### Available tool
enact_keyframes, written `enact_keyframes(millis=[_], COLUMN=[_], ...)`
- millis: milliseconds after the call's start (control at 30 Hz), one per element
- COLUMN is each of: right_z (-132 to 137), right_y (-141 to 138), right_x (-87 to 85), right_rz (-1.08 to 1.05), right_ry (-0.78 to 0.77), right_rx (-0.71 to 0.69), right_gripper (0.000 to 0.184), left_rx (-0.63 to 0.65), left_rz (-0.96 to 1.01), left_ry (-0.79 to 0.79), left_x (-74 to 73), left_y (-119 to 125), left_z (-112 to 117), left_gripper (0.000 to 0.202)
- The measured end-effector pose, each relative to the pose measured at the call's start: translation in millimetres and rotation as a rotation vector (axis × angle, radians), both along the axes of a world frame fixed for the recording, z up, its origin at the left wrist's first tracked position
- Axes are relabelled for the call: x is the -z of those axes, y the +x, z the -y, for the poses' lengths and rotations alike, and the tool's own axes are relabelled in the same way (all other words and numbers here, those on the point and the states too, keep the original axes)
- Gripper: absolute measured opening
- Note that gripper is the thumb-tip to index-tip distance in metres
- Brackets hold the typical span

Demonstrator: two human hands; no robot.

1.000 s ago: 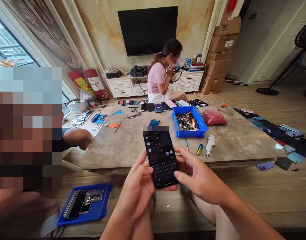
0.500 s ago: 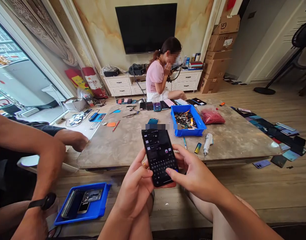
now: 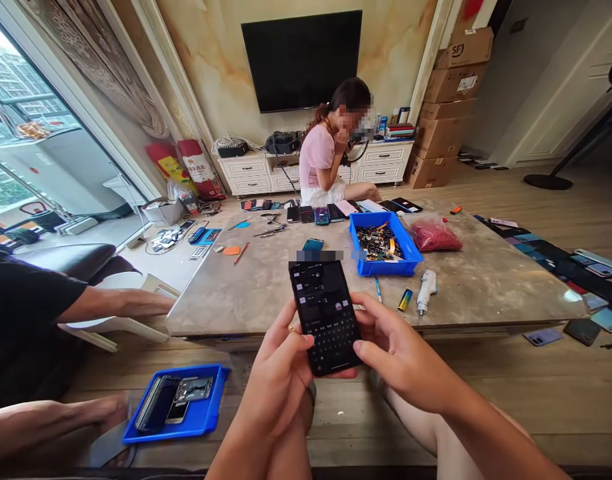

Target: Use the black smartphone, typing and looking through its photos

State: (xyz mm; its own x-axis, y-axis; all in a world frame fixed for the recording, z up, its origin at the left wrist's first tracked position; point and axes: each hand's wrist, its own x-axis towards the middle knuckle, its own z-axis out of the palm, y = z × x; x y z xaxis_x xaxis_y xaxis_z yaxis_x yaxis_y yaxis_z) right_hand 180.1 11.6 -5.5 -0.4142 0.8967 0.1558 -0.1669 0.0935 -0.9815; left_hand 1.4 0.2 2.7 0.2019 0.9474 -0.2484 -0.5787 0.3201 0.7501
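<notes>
Between my two hands, a black smartphone [image 3: 329,317] is held upright, its lit screen showing a dark chat page and a keyboard. My left hand [image 3: 285,370] wraps its left side, thumb at the lower left of the keyboard. My right hand [image 3: 403,350] grips the right side, with its thumb by the lower right edge and its other fingers partly hidden behind. Beyond the phone, on the table [image 3: 266,293], are a teal phone [image 3: 313,245], a thin blue stick [image 3: 379,290], a battery-shaped cylinder [image 3: 405,300] and a white electric screwdriver [image 3: 427,293].
A blue bin [image 3: 389,269] of small electronic parts stands beside a bag of red material [image 3: 436,237]. Several phones line the far edge. A blue tray [image 3: 213,413] lies on the floor. One person [image 3: 31,293] sits at left, another [image 3: 319,150] beyond the table.
My right thumb has moved off the keyboard to the phone's right edge. The person at left has leaned back, an arm reaching toward the table. The whole scene has shifted slightly right.
</notes>
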Motion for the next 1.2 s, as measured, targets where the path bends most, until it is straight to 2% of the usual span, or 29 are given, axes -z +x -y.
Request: enact_keyframes(millis=[400, 633, 833, 1200], right_z=[1.1, 2.2, 0.0, -1.5], right_y=[5.9, 6.2, 3.3, 2.5], right_x=[-1.8, -5.0, -8.5, -3.1], right_rz=[0.059, 0.015, -0.032, 0.020], right_ry=[-0.025, -0.015, -0.018, -0.009], right_rx=[-0.019, -0.023, -0.033, 0.015], right_gripper=[0.060, 0.052, 0.049, 0.048], left_rx=[0.039, 0.041, -0.024, 0.010], left_rz=[0.009, -0.006, -0.053, -0.070], left_ry=[0.019, 0.016, -0.014, -0.002], left_x=[-0.9, -0.8, -3.4, -6.7], left_y=[-0.4, 1.5, 2.6, 2.8], left_z=[0.3, 1.5, 1.9, 2.7], left_gripper=[0.064, 0.071, 0.076, 0.077])
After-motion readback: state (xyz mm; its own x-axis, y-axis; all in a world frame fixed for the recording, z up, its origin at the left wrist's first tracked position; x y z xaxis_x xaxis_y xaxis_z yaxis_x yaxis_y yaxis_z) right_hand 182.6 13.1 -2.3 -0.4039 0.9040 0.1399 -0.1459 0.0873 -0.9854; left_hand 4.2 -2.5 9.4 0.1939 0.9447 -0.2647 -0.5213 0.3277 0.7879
